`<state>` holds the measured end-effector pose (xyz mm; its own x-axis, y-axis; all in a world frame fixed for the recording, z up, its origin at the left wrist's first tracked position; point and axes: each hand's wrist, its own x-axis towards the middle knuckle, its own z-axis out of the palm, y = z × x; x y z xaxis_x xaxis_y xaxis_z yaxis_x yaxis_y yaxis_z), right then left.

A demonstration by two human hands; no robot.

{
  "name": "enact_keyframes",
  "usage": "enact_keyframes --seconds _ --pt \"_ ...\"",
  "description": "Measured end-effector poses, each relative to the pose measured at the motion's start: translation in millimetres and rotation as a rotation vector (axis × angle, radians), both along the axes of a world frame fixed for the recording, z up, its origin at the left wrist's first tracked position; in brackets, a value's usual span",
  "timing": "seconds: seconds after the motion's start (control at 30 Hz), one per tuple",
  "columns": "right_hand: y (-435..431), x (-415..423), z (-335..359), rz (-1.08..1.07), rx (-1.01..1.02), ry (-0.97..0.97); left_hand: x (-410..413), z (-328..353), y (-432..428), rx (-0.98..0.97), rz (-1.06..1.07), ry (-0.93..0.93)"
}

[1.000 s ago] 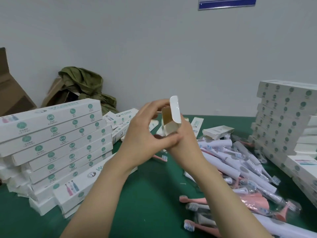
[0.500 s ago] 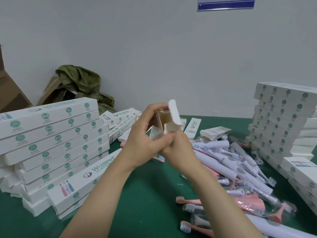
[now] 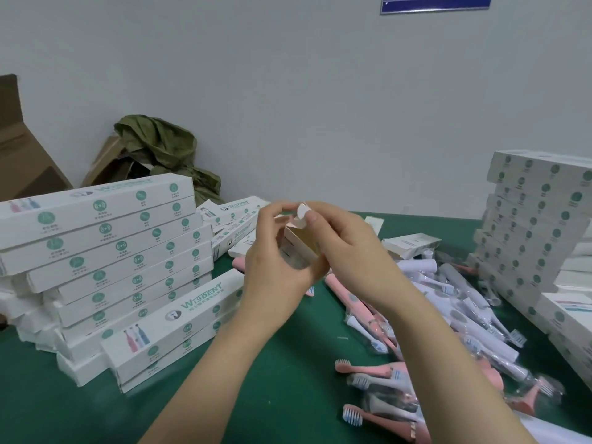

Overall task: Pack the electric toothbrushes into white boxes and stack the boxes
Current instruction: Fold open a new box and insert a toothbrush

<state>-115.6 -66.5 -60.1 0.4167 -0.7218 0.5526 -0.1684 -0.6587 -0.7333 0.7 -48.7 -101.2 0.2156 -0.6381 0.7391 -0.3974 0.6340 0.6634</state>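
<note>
While the white box (image 3: 299, 248) is held above the green desk (image 3: 298, 347), its body is gripped by the left hand (image 3: 274, 270) and its end flap (image 3: 302, 210) is pinched by the right hand (image 3: 347, 249). Toothbrushes (image 3: 464, 318) are piled at the right.

Left hand (image 3: 272, 270) raised, fingers curled round small white cardboard box (image 3: 301, 243); right hand (image 3: 349, 248) pinches its end flap (image 3: 302, 210) just above that grip. Both forearms bare.
</note>
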Motion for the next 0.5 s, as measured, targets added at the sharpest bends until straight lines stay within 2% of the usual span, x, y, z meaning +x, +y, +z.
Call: enact_keyframes --seconds 0.1,0.2,0.3,0.5 --pt "-2 2 -5 -0.078 -0.044 -0.006 2 -5 1 0.06 -0.043 -0.018" --pt "-4 2 -7 -0.059 -0.041 -0.038 4 -12 -1 0.083 -0.026 -0.019" --pt "-5 2 -11 -0.045 -0.136 0.026 3 -14 -4 0.052 -0.006 0.103" --pt "-9 3 -15 -0.093 -0.357 0.133 5 -13 -3 0.015 0.078 0.078"
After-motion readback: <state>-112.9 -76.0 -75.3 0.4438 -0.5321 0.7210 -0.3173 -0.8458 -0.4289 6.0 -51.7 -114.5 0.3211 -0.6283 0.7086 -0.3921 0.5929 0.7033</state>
